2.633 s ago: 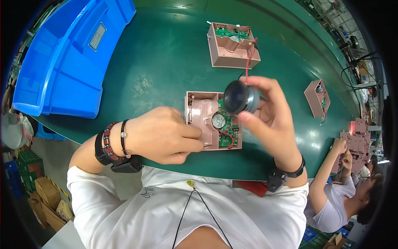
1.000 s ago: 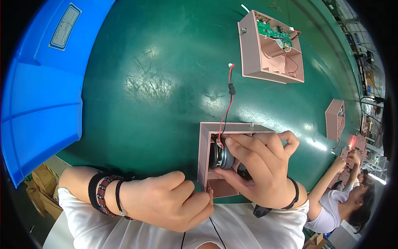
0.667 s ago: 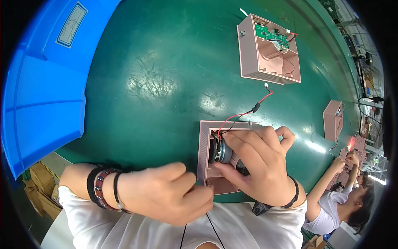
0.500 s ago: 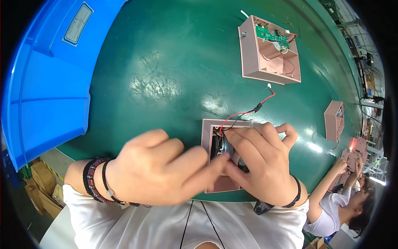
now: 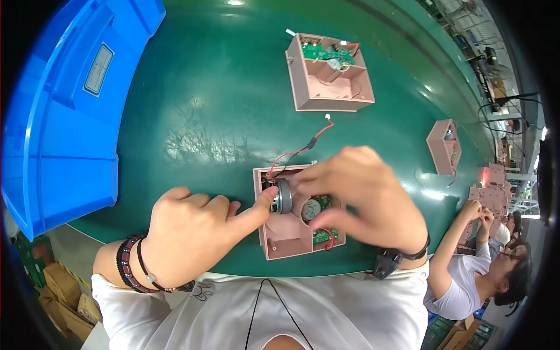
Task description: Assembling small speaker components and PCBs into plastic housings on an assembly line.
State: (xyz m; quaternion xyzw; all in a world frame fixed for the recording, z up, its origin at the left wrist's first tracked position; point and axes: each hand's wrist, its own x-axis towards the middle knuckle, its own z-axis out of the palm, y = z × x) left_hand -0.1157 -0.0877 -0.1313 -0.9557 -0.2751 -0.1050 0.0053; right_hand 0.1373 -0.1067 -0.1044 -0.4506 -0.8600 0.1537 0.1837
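Observation:
In front of me on the green table lies an open pink plastic box (image 5: 287, 248). A round grey-rimmed speaker (image 5: 283, 196) stands on edge in its left part. The outstretched thumb of my left hand (image 5: 189, 227) touches the speaker, while its other fingers are curled in. My right hand (image 5: 373, 192), smeared by motion, hovers over the box's right side with thumb and fingers apart. Below it show a round metal part (image 5: 313, 209) and a green circuit board (image 5: 322, 235) with a red wire. A red-black cable (image 5: 312, 143) runs out over the far edge.
Another open pink box (image 5: 332, 87) with a circuit board stands farther away, and a smaller-looking one (image 5: 444, 149) at the right. A large blue bin (image 5: 70, 134) fills the left side. A co-worker (image 5: 466, 280) handles pink parts at the far right.
My left thumb has come onto the speaker. My right hand has lifted off it and swung right, opening. The whole view has shifted, so table things appear farther left.

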